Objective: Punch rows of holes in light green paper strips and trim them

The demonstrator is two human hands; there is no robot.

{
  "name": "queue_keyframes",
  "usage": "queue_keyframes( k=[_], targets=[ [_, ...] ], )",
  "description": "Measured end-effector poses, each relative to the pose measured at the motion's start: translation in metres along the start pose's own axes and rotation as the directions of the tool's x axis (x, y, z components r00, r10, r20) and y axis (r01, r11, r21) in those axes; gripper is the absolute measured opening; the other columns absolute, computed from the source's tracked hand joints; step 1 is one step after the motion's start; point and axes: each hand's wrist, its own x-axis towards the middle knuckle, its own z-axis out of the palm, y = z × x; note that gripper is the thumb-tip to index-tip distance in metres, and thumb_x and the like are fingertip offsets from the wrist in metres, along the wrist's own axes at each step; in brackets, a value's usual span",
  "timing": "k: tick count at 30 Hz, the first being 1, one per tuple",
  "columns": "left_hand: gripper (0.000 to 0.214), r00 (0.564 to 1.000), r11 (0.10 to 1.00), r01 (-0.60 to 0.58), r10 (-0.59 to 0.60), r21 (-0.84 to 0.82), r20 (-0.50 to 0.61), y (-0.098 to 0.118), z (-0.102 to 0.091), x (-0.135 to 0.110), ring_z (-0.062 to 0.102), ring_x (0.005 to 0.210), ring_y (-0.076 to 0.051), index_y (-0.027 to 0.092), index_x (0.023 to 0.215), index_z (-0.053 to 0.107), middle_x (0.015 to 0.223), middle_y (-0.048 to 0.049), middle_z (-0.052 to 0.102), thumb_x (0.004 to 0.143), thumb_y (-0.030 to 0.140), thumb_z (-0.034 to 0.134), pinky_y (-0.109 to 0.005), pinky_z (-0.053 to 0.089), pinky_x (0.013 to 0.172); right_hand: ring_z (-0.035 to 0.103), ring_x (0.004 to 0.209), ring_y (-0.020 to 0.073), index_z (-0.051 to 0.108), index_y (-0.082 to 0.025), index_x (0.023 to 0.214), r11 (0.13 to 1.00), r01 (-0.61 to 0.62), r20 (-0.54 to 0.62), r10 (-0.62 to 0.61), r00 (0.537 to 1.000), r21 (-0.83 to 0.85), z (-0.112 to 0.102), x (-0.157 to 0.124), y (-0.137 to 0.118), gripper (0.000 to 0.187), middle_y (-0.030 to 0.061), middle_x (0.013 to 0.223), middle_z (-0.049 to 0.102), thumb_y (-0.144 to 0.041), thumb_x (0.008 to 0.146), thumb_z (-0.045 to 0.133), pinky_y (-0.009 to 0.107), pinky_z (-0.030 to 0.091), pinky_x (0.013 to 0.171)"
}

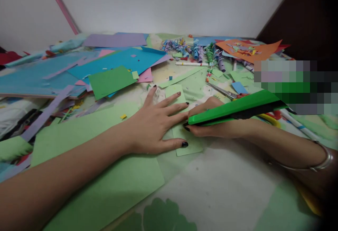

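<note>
Left hand (151, 127) spread flat, fingers across light-green paper strip (188, 146) on the table (224, 174), right hand (219, 129) gripping green tool (232, 108), nose over strip's right edge, contact unclear.

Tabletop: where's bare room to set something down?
Largest patch: bare cloth at the near side, bordered by the large pale-green sheet on the left, the pale-green strip and right forearm beyond. Crowded: far side, with paper curls and scrap-strewn orange sheet; left side, with overlapping blue sheets.
</note>
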Motion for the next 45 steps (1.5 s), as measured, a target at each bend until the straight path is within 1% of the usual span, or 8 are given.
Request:
queue_keyframes(
  k=[4, 8, 13, 20, 28, 35, 40, 45],
  targets=[
    [0.068, 0.996, 0.997, 0.059, -0.056, 0.051, -0.063, 0.008, 0.0, 0.001, 0.029, 0.137, -0.04, 0.02, 0.132, 0.048, 0.132, -0.0141, 0.055, 0.084, 0.067, 0.04, -0.071, -0.004, 0.106, 0.029, 0.053, 0.0066, 0.036, -0.018, 0.057, 1.0, -0.026, 0.003, 0.026, 1.0, 0.003, -0.002, -0.002, 0.0, 0.029, -0.0065, 0.056, 0.031, -0.018, 0.079, 0.055, 0.021, 0.028, 0.05],
    [0.074, 0.988, 0.99, 0.137, -0.134, 0.034, -0.079, 0.023, 0.001, 0.002, 0.038, 0.129, -0.041, 0.014, 0.131, 0.048, 0.126, -0.0187, 0.057, 0.084, 0.07, 0.038, -0.074, 0.008, 0.104, 0.032, 0.051, 0.0065, 0.038, -0.018, 0.057, 0.998, -0.062, -0.028, 0.061, 0.998, -0.028, 0.0, -0.003, 0.001, 0.025, -0.0064, 0.054, 0.035, -0.017, 0.078, 0.052, 0.021, 0.028, 0.048],
    [0.065, 0.957, 0.959, 0.282, -0.279, 0.025, -0.082, 0.039, 0.004, 0.002, 0.044, 0.121, -0.04, 0.012, 0.123, 0.053, 0.124, -0.0183, 0.056, 0.087, 0.064, 0.04, -0.071, 0.02, 0.102, 0.034, 0.047, 0.0071, 0.037, -0.018, 0.054, 0.985, -0.157, -0.032, 0.155, 0.987, -0.069, 0.003, -0.004, -0.006, 0.026, -0.006, 0.049, 0.036, -0.019, 0.077, 0.05, 0.022, 0.027, 0.047],
    [0.056, 0.959, 0.958, 0.281, -0.282, -0.064, -0.007, 0.03, 0.002, -0.005, 0.04, 0.124, -0.035, 0.012, 0.136, 0.044, 0.131, -0.0179, 0.047, 0.09, 0.044, 0.04, -0.062, 0.025, 0.107, 0.03, 0.051, 0.0063, 0.039, -0.017, 0.054, 0.989, -0.091, -0.138, 0.075, 0.988, -0.12, 0.009, -0.007, -0.001, 0.026, -0.0062, 0.051, 0.032, -0.019, 0.077, 0.051, 0.023, 0.025, 0.051],
    [0.058, 0.961, 0.964, 0.267, -0.267, -0.008, -0.071, 0.029, 0.006, -0.007, 0.044, 0.123, -0.037, 0.013, 0.136, 0.047, 0.131, -0.0186, 0.05, 0.09, 0.047, 0.038, -0.068, 0.017, 0.107, 0.029, 0.05, 0.0059, 0.043, -0.016, 0.053, 0.986, -0.129, -0.193, 0.107, 0.975, -0.105, 0.013, -0.008, -0.002, 0.025, -0.0059, 0.05, 0.033, -0.018, 0.076, 0.054, 0.023, 0.024, 0.049],
    [0.057, 0.964, 0.97, 0.233, -0.24, -0.072, -0.113, 0.028, 0.006, -0.011, 0.043, 0.127, -0.035, 0.012, 0.136, 0.047, 0.132, -0.0185, 0.051, 0.091, 0.047, 0.04, -0.068, 0.016, 0.109, 0.037, 0.051, 0.0051, 0.055, -0.014, 0.06, 0.98, -0.196, -0.167, 0.191, 0.967, -0.018, 0.013, -0.015, 0.0, 0.017, -0.0054, 0.051, 0.044, -0.02, 0.075, 0.057, 0.019, 0.031, 0.049],
    [0.074, 0.974, 0.975, 0.197, -0.207, -0.104, -0.093, 0.03, 0.003, -0.018, 0.04, 0.131, -0.037, 0.011, 0.14, 0.041, 0.139, -0.022, 0.047, 0.082, 0.055, 0.053, -0.069, 0.015, 0.109, 0.036, 0.052, 0.0064, 0.053, -0.016, 0.058, 0.977, -0.214, -0.119, 0.214, 0.97, 0.014, 0.01, -0.017, -0.002, 0.019, -0.0048, 0.051, 0.043, -0.018, 0.076, 0.057, 0.021, 0.031, 0.049],
    [0.073, 0.971, 0.973, 0.207, -0.217, -0.101, -0.101, 0.033, 0.003, -0.018, 0.042, 0.13, -0.037, 0.011, 0.139, 0.043, 0.138, -0.0219, 0.048, 0.082, 0.055, 0.052, -0.069, 0.012, 0.11, 0.036, 0.052, 0.0071, 0.053, -0.017, 0.059, 0.969, -0.247, -0.106, 0.249, 0.963, 0.025, 0.01, -0.018, -0.005, 0.017, -0.0035, 0.051, 0.046, -0.018, 0.076, 0.056, 0.021, 0.032, 0.049]
  ],
)
